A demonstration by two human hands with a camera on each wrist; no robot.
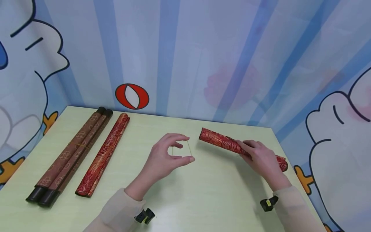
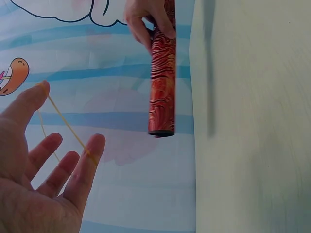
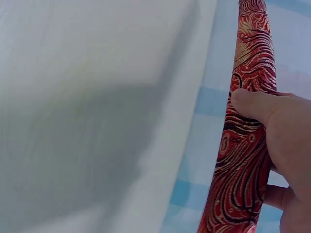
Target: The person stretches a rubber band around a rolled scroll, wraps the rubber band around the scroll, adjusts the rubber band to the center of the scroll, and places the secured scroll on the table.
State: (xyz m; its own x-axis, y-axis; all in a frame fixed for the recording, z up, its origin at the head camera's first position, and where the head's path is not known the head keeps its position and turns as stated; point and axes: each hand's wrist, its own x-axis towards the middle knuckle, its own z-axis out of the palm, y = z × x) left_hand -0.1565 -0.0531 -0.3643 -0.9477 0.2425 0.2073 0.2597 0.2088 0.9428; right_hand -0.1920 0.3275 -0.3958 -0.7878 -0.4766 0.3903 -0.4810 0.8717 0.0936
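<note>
A thin yellow rubber band (image 1: 189, 148) is stretched between the thumb and fingers of my left hand (image 1: 162, 158); in the left wrist view the band (image 2: 68, 125) runs from the thumb tip to the spread fingers of the hand (image 2: 43, 170). My right hand (image 1: 262, 161) grips a red patterned roll (image 1: 220, 140) around its middle, raised over the table's right side. In the right wrist view, the thumb of my hand (image 3: 291, 136) lies across the roll (image 3: 238, 170). The roll's dark-rimmed near end (image 2: 162, 116) points toward my left hand, apart from it.
On the table (image 1: 203, 206), at the left, lie two brown patterned rolls (image 1: 73, 154) with black ends, banded together. Beside them lies another red patterned roll (image 1: 105, 154) with a band round it. A printed cloth backdrop (image 1: 185, 58) stands behind the table.
</note>
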